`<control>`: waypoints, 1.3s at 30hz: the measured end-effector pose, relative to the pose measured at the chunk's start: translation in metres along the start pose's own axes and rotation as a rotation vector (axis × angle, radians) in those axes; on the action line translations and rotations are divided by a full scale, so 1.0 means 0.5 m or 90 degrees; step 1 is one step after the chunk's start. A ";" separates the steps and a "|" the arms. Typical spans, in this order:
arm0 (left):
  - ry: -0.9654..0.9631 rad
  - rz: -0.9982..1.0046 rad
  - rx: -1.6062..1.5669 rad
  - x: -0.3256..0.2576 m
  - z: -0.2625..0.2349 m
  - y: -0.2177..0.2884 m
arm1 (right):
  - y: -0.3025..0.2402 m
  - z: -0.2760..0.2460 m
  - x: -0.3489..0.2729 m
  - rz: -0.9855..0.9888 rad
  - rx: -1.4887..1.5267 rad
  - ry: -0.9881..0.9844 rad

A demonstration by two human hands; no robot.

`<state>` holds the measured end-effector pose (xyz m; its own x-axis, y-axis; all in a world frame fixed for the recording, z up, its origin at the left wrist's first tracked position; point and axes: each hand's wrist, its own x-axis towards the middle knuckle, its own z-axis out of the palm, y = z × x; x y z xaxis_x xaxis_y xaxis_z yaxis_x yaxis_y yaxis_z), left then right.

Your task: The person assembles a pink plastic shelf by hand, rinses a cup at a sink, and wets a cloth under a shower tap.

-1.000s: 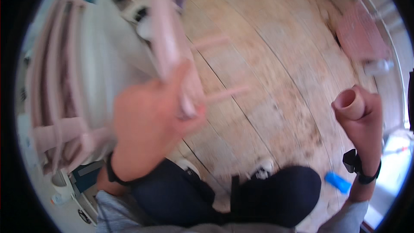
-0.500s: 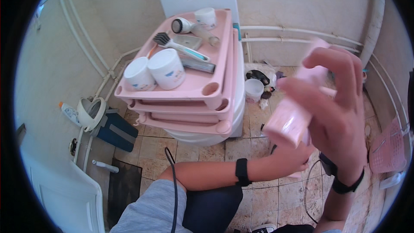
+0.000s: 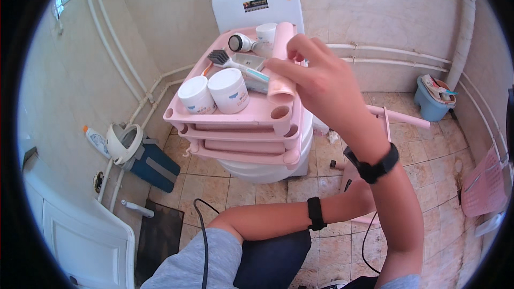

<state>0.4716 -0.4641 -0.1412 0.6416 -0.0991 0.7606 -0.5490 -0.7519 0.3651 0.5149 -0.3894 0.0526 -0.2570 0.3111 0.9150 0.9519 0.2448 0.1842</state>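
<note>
My right hand [image 3: 321, 77] is closed around a pink plastic tube [image 3: 282, 42], thumb and fingers pinching its side. The tube hangs over the right edge of stacked pink shelf trays [image 3: 235, 122], its near end by a corner socket. Low over the floor, my left hand [image 3: 360, 200] is by the pink rack pieces [image 3: 404, 116]; my right forearm covers part of it and its fingers are hidden. On the top tray stand white jars [image 3: 228, 91], a dark-bristled brush [image 3: 241, 67] and a white round-headed device [image 3: 241, 42].
The trays rest on a white toilet [image 3: 257, 172]. Left are a blue bin [image 3: 152, 166], a white cabinet [image 3: 80, 235] and a dark mat [image 3: 158, 241]. Right are a light-blue bucket [image 3: 431, 104] and a pink basket [image 3: 484, 187]. A black cable [image 3: 202, 225] crosses my left arm.
My right hand has carried the pink tube left and away from me, from above the floor to over the trays. The view has shifted slightly; the left hand stays low.
</note>
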 end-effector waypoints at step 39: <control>0.040 -0.408 -0.136 0.054 -0.065 -0.061 | 0.000 -0.230 -0.533 0.582 0.151 -0.417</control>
<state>0.4883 -0.4224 -0.1142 0.8469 0.3662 0.3857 -0.1687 -0.5028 0.8478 0.6026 -0.5779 -0.1502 0.4096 0.8626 0.2968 0.7900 -0.1727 -0.5882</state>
